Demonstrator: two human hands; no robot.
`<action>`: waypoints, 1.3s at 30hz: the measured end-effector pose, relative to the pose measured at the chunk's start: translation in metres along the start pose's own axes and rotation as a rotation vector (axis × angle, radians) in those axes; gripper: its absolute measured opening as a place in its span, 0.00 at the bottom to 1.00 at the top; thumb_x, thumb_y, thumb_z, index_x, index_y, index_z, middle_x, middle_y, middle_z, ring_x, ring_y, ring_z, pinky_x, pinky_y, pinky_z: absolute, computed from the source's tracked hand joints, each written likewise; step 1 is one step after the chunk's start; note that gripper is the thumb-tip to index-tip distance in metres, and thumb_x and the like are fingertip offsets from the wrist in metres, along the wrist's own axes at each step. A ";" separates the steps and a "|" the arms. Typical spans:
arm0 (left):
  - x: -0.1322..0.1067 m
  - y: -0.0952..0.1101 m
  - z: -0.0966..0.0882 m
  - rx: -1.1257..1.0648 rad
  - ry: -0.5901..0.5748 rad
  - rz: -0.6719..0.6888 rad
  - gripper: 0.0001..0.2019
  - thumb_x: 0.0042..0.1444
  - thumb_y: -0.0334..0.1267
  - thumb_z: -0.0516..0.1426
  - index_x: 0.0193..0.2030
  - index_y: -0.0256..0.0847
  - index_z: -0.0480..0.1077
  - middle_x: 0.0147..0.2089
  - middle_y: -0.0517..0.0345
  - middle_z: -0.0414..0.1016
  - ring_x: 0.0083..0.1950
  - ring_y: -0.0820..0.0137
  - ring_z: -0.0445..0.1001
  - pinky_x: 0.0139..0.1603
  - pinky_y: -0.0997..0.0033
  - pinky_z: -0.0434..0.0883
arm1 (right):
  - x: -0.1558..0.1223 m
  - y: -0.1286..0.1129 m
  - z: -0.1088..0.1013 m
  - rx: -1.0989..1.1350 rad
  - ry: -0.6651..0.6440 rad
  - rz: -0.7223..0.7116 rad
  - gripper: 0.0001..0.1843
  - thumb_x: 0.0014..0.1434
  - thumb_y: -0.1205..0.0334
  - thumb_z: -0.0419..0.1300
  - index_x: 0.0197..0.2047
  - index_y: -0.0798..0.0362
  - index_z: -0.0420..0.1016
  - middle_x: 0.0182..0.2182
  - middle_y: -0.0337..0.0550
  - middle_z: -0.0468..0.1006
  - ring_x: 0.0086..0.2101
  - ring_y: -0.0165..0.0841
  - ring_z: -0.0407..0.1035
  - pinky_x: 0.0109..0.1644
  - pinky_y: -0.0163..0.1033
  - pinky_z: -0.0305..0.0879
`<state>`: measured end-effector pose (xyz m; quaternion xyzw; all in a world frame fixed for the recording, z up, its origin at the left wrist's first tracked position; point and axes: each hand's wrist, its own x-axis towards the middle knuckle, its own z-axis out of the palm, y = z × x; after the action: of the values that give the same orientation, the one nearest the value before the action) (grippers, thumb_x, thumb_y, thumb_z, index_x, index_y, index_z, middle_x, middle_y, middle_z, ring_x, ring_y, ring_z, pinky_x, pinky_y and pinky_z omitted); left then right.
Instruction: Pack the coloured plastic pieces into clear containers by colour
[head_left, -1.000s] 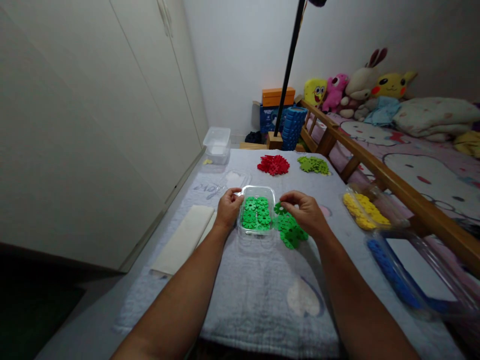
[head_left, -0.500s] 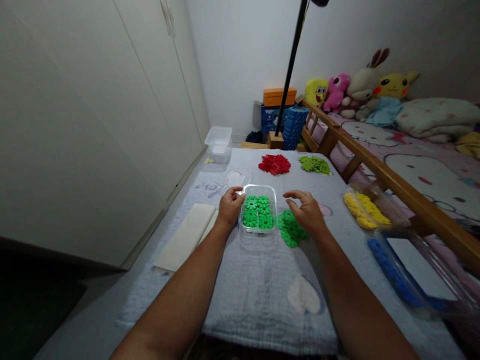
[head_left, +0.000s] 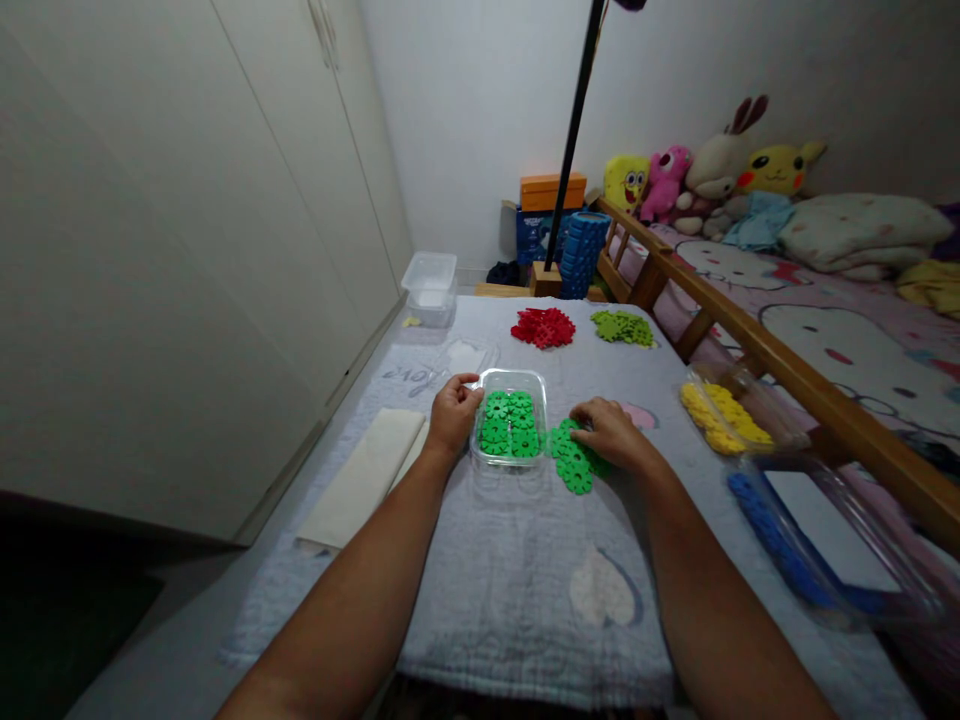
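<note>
My left hand grips the left rim of a clear plastic box, fingers and thumb closed on its edge. Inside the box, green notched interlocking discs lie in neat rows. Just right of the box is a loose pile of green interlocking discs on the cloth. My right hand is over the upper part of this pile, fingers curled down and closed at a green disc. The palm and fingers hide part of the pile.
Red pieces and lime-green pieces lie in piles at the back. Boxes of yellow pieces and blue pieces stand by the wooden bed rail. At left are a folded cream cloth and an empty clear box.
My right hand has lowered onto the green pile, and its fingers have gone from apart to curled. My left hand keeps its hold on the box. The view has shifted slightly.
</note>
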<state>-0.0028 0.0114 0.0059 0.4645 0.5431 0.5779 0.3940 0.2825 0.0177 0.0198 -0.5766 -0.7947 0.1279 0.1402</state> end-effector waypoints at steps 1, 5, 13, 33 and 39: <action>0.000 0.000 0.000 0.002 0.000 0.001 0.19 0.50 0.46 0.62 0.46 0.39 0.73 0.23 0.71 0.60 0.23 0.75 0.57 0.27 0.74 0.56 | 0.000 0.000 0.000 0.011 0.012 0.004 0.10 0.52 0.62 0.67 0.39 0.50 0.83 0.39 0.46 0.82 0.41 0.41 0.72 0.46 0.43 0.63; 0.001 -0.001 0.000 0.003 -0.001 0.004 0.18 0.50 0.46 0.62 0.46 0.39 0.73 0.23 0.71 0.59 0.23 0.75 0.57 0.27 0.74 0.56 | 0.001 0.000 -0.002 0.163 0.065 0.046 0.04 0.50 0.66 0.64 0.32 0.50 0.78 0.32 0.42 0.80 0.35 0.36 0.71 0.40 0.40 0.61; 0.001 -0.002 0.000 -0.001 -0.006 0.001 0.19 0.50 0.47 0.61 0.46 0.39 0.73 0.24 0.71 0.60 0.23 0.75 0.57 0.27 0.74 0.56 | 0.001 -0.010 -0.018 0.481 0.256 0.121 0.07 0.51 0.56 0.61 0.27 0.50 0.74 0.24 0.37 0.73 0.27 0.33 0.66 0.34 0.39 0.60; 0.001 -0.003 0.000 -0.023 -0.005 0.013 0.17 0.51 0.45 0.62 0.46 0.39 0.73 0.23 0.71 0.61 0.23 0.75 0.58 0.27 0.74 0.57 | 0.051 -0.109 -0.021 -0.032 0.105 -0.056 0.10 0.61 0.69 0.60 0.37 0.50 0.84 0.36 0.45 0.87 0.39 0.37 0.76 0.47 0.41 0.61; 0.002 -0.003 0.000 -0.023 -0.007 0.011 0.18 0.50 0.45 0.62 0.46 0.39 0.73 0.23 0.70 0.61 0.23 0.75 0.58 0.27 0.74 0.57 | 0.048 -0.111 -0.013 0.067 0.071 -0.063 0.10 0.62 0.66 0.61 0.41 0.49 0.85 0.39 0.44 0.88 0.40 0.37 0.79 0.48 0.40 0.65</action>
<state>-0.0032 0.0134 0.0034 0.4650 0.5323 0.5848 0.3981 0.1757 0.0303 0.0755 -0.5506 -0.8021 0.1293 0.1916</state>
